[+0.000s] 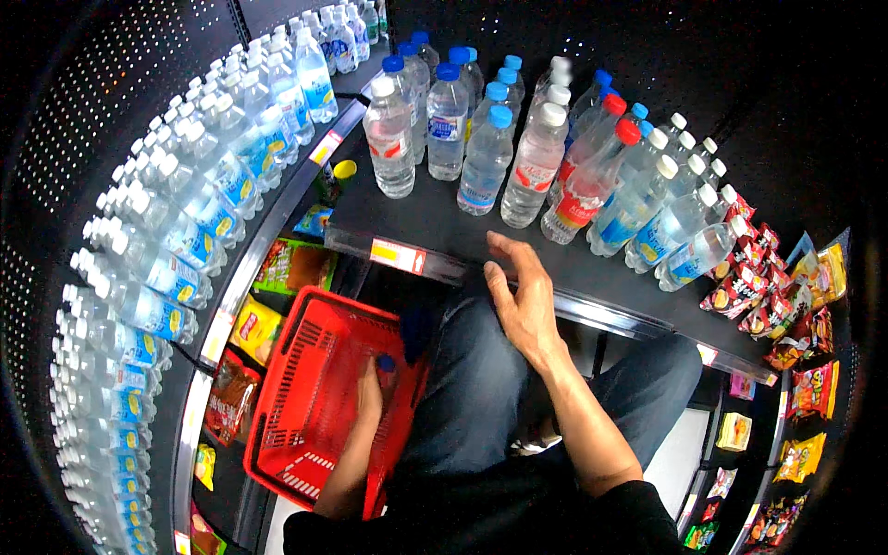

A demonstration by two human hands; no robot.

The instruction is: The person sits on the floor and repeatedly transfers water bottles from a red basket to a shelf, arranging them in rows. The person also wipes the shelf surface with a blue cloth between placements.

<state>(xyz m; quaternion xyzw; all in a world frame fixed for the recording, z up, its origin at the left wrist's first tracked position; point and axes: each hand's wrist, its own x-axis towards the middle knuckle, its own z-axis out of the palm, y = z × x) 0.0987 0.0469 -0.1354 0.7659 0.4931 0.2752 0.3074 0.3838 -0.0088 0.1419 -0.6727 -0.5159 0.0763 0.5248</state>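
My left hand [370, 392] reaches down inside a red plastic shopping basket [277, 416], beside a bottle's dark blue cap [386, 363]; blur and the basket's side hide whether the fingers hold it. Above my knee, at the shelf's front edge, my right hand [524, 295] is bare, thumb and fingers apart. On the black shelf [430, 222] past it stand several clear plastic bottles. Nearest to it are a white-capped bottle with a red and white label [534, 173], a red-capped bottle with a red label [579, 201] and a light-blue-capped bottle [485, 163].
Rows of white-capped bottles [159, 270] fill the left shelf. Snack bags, one of them yellow [255, 329], lie on the lower shelf left of the basket. Red snack packets [739, 291] stand at the right end. A price rail [610, 312] runs along the shelf edge, close to my knees.
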